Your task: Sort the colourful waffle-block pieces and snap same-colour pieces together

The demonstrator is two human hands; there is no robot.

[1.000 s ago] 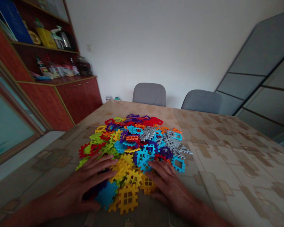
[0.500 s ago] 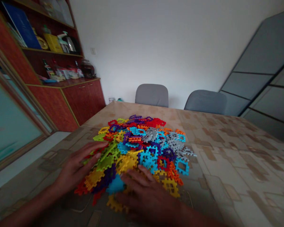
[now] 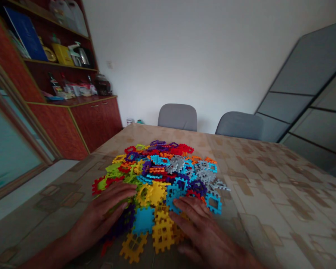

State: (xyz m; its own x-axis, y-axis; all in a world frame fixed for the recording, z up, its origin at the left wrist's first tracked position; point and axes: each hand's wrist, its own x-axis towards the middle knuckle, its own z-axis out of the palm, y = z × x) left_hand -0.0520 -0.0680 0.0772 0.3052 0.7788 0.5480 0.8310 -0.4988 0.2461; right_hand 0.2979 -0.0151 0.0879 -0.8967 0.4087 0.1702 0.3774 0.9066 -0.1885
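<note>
The pale wall (image 3: pixel 184 56) fills the back of the scene, and below it the big patterned table (image 3: pixel 257 209) spreads right across the foreground. Over on the far right stand the grey panelled doors (image 3: pixel 294 71); away to the left, the red-brown cabinet (image 3: pixel 96 117) with its loaded shelves. Two grey chairs (image 3: pixel 177 116) are drawn up on the table's far side.

And here's the centre of it all — a broad heap of notched plastic pieces (image 3: pixel 156 192), lying on the near half of the table, between and beyond the two hands. Red and purple sit at the far edge, grey on the right, green on the left, yellow and blue up front.

Now the hands, one on each side! The left hand (image 3: pixel 106 209) reaches over the heap's left flank, fingers long and loose, closed round nothing. The right hand (image 3: pixel 198 224) is spread flat over the near right part, fingertips at a light blue piece (image 3: pixel 173 194), palm unclenched — whether it presses down, I can't tell.

Between them lies a solid blue square (image 3: pixel 144 220), with a yellow window-shaped piece (image 3: pixel 134 246) just below it. Smallest of all, a sliver of red (image 3: pixel 106 246) shows under the left wrist.
</note>
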